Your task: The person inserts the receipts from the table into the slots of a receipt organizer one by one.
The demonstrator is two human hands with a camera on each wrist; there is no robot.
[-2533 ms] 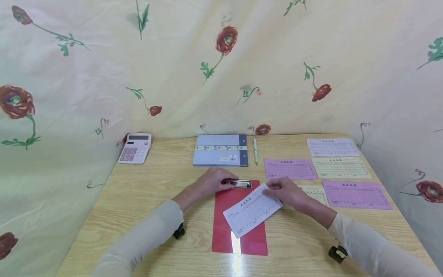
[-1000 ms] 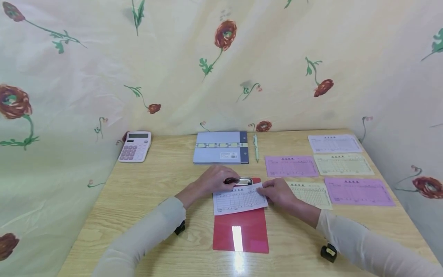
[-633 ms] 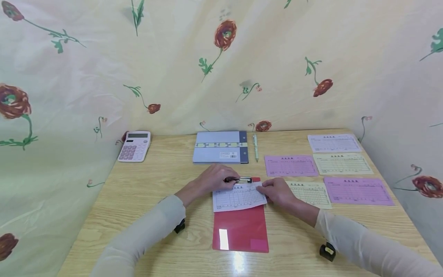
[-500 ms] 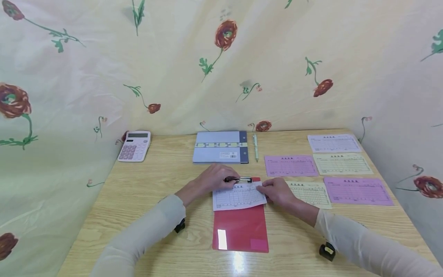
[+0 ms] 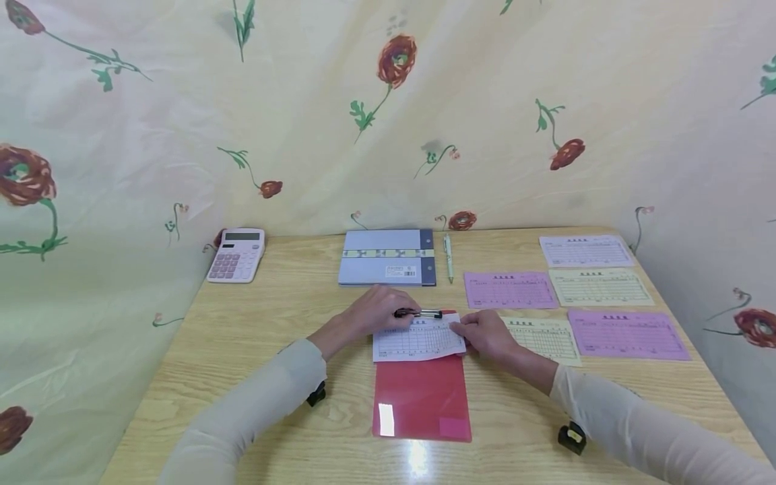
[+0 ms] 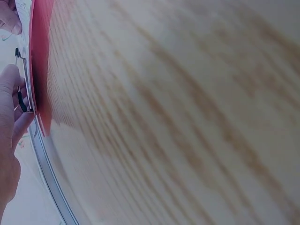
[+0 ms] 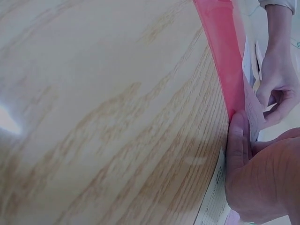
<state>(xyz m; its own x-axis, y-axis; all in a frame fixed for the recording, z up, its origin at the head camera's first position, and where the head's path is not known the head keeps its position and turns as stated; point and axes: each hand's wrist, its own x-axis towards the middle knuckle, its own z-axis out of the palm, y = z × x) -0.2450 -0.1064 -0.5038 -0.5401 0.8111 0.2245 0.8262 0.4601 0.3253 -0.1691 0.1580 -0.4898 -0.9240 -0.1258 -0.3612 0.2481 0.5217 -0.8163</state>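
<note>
1. So the main bit here is a white printed paper slip (image 5: 418, 342) lying across the top end of a flat, glossy red clipboard (image 5: 421, 394), right at its silver metal clip (image 5: 429, 314). Can't tell if the clip has bitten its top edge.
2. Left hand (image 5: 378, 313) has thumb and fingers clamped round the clip. Right hand (image 5: 488, 335) pinches the slip by its right-hand edge. They're apart from each other, one at each side.
3. Handling-wise, I'd call the slip basically weightless: thin, floppy, easy to crease. Its lower edge bows a bit already. Best hold imo is a light pinch at the side edge, thumb on top.
4. Clipboard looks stiff, light and probably slidey on that shiny wood-grain table (image 5: 261, 323). The clip's probably springy, so grip it firmly at the lever, fingers clear of the bite.
5. Headcount: one clipboard, one clip, two white slips counting the pinched one (the other white slip (image 5: 585, 251) is at the far right), two purple slips (image 5: 510, 290), two pale yellow slips (image 5: 600, 287). Six slips total.
6. Also one white-and-pink calculator (image 5: 236, 256), one blue-grey notebook (image 5: 378, 259), one pale green pen (image 5: 448, 259).
</note>
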